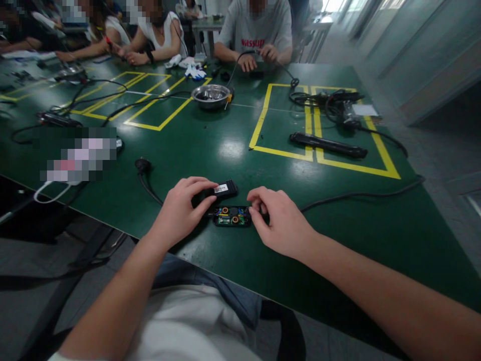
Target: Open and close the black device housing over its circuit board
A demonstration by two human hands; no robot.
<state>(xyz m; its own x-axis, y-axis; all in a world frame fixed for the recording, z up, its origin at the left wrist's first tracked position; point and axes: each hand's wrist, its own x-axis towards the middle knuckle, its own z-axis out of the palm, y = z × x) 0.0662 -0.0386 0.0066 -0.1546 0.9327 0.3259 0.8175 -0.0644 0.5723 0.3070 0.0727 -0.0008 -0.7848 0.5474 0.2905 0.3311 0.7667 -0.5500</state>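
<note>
Near the table's front edge lies an open black case [232,222] with a green circuit board, copper coils and wires showing inside. My left hand [183,205] grips a black cover [230,188] with a white label, between thumb and fingers, just behind the open case. At the right end of the case, my right hand [278,216] has its thumb and curled fingertips close together. What they pinch, if anything, is too small to tell. A black cable [356,194] runs off to the right from behind my right hand. Left of my left hand lies a black power plug [143,164] on a cable.
A metal bowl [211,97] with small dark parts stands further back. Yellow tape [281,153] marks rectangles on the green table [210,145]. A wrapped black bar [327,144] and coiled cables [334,108] lie at right. Across the table, a person in a grey T-shirt [255,25] handles a cable.
</note>
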